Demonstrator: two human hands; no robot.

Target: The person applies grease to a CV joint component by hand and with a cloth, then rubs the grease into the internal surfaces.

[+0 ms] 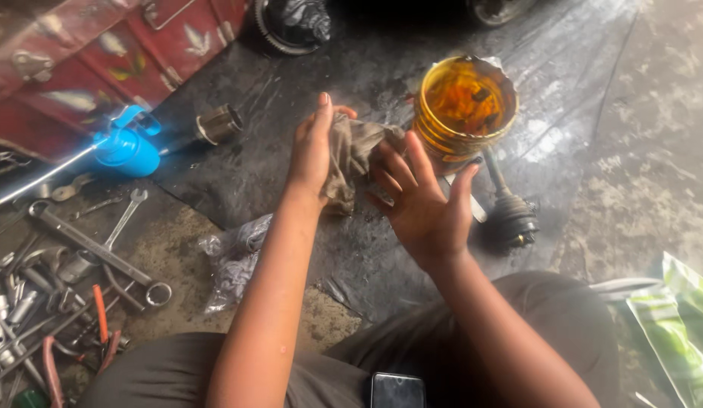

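My left hand (312, 147) grips a dirty grey-brown rag (354, 155) held up in front of me. My right hand (423, 200) is beside it, palm up with fingers spread, touching the rag's right edge. Both hands hover over a black plastic sheet (351, 68) spread on the floor. Just beyond my right hand stands a yellow plastic tub (463, 106) holding amber oil with dark bits in it. A black drive shaft with a rubber boot (510, 211) lies to the right of my right hand.
A blue oil can (129, 147) and a metal sleeve (219, 123) lie at the left. Wrenches (102, 249), sockets and pliers are scattered at lower left. Crumpled clear plastic (234, 261) is near my left forearm. A green packet (680, 325) lies at right, a phone (397, 391) on my lap.
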